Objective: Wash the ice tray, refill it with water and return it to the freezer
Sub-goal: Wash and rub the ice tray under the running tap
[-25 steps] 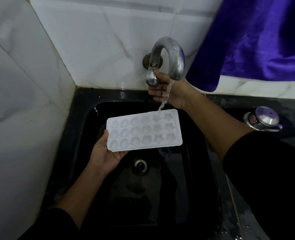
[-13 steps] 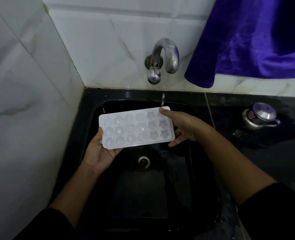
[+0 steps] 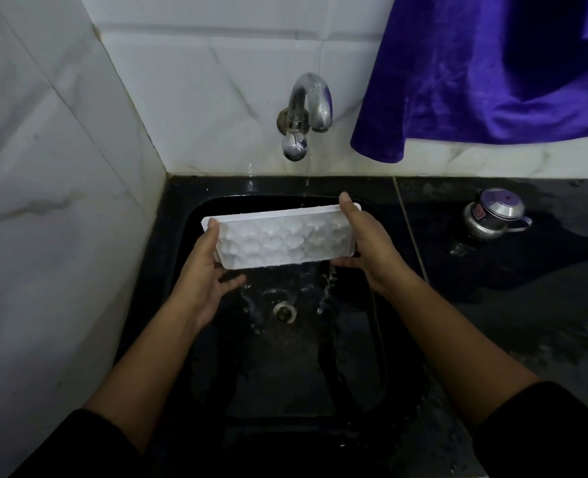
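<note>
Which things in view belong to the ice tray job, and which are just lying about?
In the job: ice tray, left hand, right hand, tap, sink.
Lying about: purple cloth, small steel pot.

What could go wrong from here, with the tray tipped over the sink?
1. The ice tray is wet and held only at its two ends by the left hand and right hand; it might slip into the sink.
2. Water pours off its lower edge and could splash onto the already wet counter.
3. A thin trickle seems to fall from the tap, so water may be wasted.
</note>
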A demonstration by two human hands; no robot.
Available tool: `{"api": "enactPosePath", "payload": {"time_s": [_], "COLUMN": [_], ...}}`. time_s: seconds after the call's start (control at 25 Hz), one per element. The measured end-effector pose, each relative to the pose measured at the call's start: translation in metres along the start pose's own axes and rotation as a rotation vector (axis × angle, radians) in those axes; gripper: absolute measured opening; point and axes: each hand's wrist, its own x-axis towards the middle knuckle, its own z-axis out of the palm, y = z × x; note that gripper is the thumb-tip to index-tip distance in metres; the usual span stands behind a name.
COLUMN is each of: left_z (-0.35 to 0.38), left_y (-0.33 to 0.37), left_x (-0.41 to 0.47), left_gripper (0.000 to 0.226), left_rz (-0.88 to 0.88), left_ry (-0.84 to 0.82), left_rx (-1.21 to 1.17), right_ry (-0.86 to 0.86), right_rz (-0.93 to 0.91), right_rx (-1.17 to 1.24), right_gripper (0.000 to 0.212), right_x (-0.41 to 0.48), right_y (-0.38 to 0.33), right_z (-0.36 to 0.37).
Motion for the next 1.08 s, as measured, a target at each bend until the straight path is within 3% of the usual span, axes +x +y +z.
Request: {"api": "enactPosePath", "payload": {"time_s": [0.24, 0.44, 0.6, 0.64, 0.72, 0.8, 0.84, 0.88, 1.0, 1.08], "left_z": [0.026, 0.036, 0.03, 0.024, 0.013, 0.005, 0.003, 0.004, 0.009, 0.013], "left_y": [0.034, 0.06, 0.036, 0.021, -0.007, -0.019, -0.017, -0.01, 0.021, 0.026], "left_x": [-0.023, -0.036, -0.034, -0.032, -0.026, -0.022, -0.019, -0.017, -0.024, -0.031], "left_gripper": [0.07, 0.056, 0.026, 0.023, 0.015, 0.024, 0.032, 0.036, 0.036, 0.041], "left_rz": [0.095, 0.233, 0.346, 0.306, 0.09, -0.053, -0.045, -0.006, 0.225, 0.351], "left_ry": [-0.024, -0.035, 0.019, 0.034, 0.035, 0.022, 0.015, 0.002, -0.041, -0.005], "left_rx": [-0.006, -0.089, -0.211, -0.2, -0.15, -0.092, -0.102, -0.14, -0.259, -0.291], "right_ry": [0.071, 0.082, 0.089, 0.082, 0.047, -0.011, -0.025, -0.012, -0.011, 0.053], "right_rz": [-0.16, -0.32, -0.475, -0.467, -0.237, 0.0, 0.038, 0.033, -0.186, -0.315], "right_rx": [0.052, 0.095, 0.062, 0.013, -0.002, 0.038, 0.056, 0.079, 0.179, 0.16], "right_gripper": [0.04, 0.074, 0.036, 0.035, 0.048, 0.052, 0.059, 0.062, 0.035, 0.039], "right_x": [-0.012, -0.016, -0.021, -0.023, -0.015, -0.011, -0.007, -0.005, -0.015, -0.019], "right_y": [-0.015, -0.036, -0.019, -0.005, 0.026, 0.038, 0.033, 0.024, -0.01, -0.011], "right_z": [-0.006, -0.009, -0.01, -0.008, -0.007, -0.003, -0.005, -0.006, -0.005, -0.004]}}
